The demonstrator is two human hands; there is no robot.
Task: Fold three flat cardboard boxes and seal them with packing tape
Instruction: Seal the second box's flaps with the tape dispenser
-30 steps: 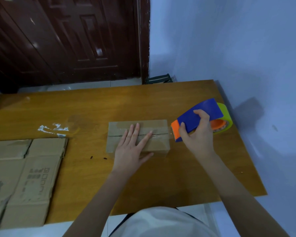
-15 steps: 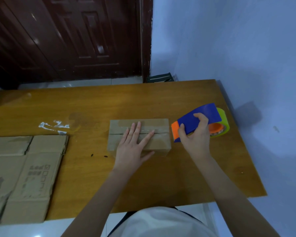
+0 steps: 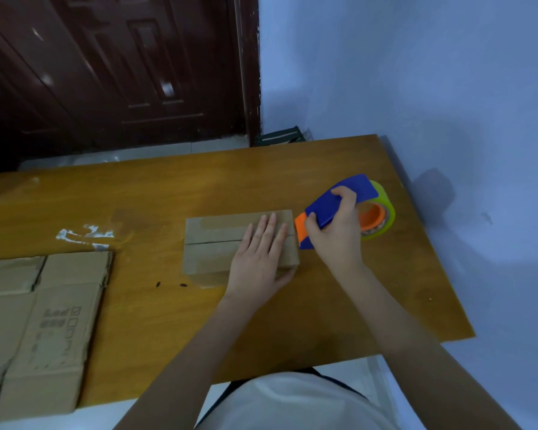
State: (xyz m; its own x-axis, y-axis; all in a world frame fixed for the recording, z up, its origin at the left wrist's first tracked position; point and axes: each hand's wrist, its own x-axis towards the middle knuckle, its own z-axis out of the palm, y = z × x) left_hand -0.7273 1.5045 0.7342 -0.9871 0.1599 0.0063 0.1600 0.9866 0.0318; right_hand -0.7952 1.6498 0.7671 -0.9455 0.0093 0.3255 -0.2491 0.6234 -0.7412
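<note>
A small folded cardboard box (image 3: 213, 243) stands in the middle of the wooden table (image 3: 156, 321), with its top flaps closed and a seam running along it. My left hand (image 3: 258, 259) lies flat on the right part of the box top, fingers straight and the thumb over the front right corner. My right hand (image 3: 336, 234) grips a blue and orange tape dispenser (image 3: 339, 203) with a yellow-green tape roll (image 3: 384, 212). The dispenser's orange end sits against the box's right edge. Clear tape shows along the back of the box top.
Flat cardboard boxes (image 3: 41, 330) lie stacked at the table's left front. White tape scraps (image 3: 84, 235) stick to the table behind them. A blue wall runs close along the table's right edge, and a dark wooden door (image 3: 115, 69) stands behind.
My left hand has slid to the right along the box top toward its right end. The dispenser has moved in against the box's right edge.
</note>
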